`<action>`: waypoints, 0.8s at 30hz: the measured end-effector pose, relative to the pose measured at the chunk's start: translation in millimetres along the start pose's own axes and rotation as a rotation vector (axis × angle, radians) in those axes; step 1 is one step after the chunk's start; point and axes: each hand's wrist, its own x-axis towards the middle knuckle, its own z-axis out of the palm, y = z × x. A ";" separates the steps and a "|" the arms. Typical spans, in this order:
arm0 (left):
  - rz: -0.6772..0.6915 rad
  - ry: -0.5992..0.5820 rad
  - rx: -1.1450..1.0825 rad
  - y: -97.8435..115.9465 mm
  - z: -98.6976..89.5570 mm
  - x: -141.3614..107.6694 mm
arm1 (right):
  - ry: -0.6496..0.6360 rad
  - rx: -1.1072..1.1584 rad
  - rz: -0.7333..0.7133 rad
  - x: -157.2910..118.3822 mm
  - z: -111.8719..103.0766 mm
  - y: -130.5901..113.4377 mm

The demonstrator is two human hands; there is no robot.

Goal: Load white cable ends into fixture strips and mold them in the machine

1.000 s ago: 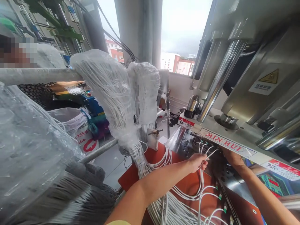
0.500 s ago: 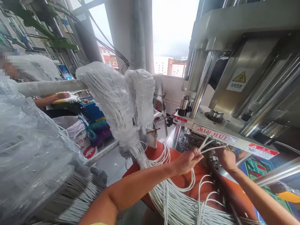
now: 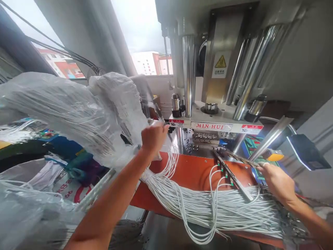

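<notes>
Hands well apart here! The right hand (image 3: 277, 182), at the right, has its fingers closed on the end of a thin metal strip (image 3: 243, 159), which slants left towards the MIN-HUI press (image 3: 214, 126) at the far side. The left hand (image 3: 154, 137) is up beside the plastic-wrapped bundle (image 3: 121, 102), fingers curled; whether they grip anything, one cannot tell. Nearer, white cables (image 3: 208, 205) sprawl across the orange table (image 3: 188, 168), a slotted bar (image 3: 234, 178) angled towards them.
</notes>
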 end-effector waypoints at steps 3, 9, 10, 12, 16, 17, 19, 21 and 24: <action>0.482 -0.267 -0.186 31.9 49.1 -55.4 | -0.072 -0.032 -0.023 2.4 1.6 6.4; 0.939 -0.704 -0.251 70.9 175.0 -70.4 | -0.264 -0.004 -0.066 29.3 19.4 -5.5; 0.946 -0.740 -0.221 71.9 188.7 -65.9 | -0.269 0.008 -0.070 32.6 21.6 -9.2; 0.947 -0.795 -0.152 71.0 205.8 -58.9 | -0.261 0.014 -0.089 36.9 23.8 -17.8; 0.976 -0.766 -0.030 64.8 213.7 -57.2 | -0.242 -0.044 -0.173 40.4 23.8 -39.0; 0.995 -0.748 -0.011 63.3 213.5 -58.1 | -0.242 -0.054 -0.185 41.5 23.9 -44.3; 1.023 -0.740 0.010 60.0 212.5 -59.8 | -0.254 -0.055 -0.191 44.9 24.1 -52.9; 1.010 -0.744 0.015 55.9 211.3 -61.1 | -0.276 -0.057 -0.200 48.4 22.4 -58.0; 0.932 -0.741 -0.031 48.4 209.4 -62.0 | -0.301 -0.042 -0.202 45.4 11.3 -63.0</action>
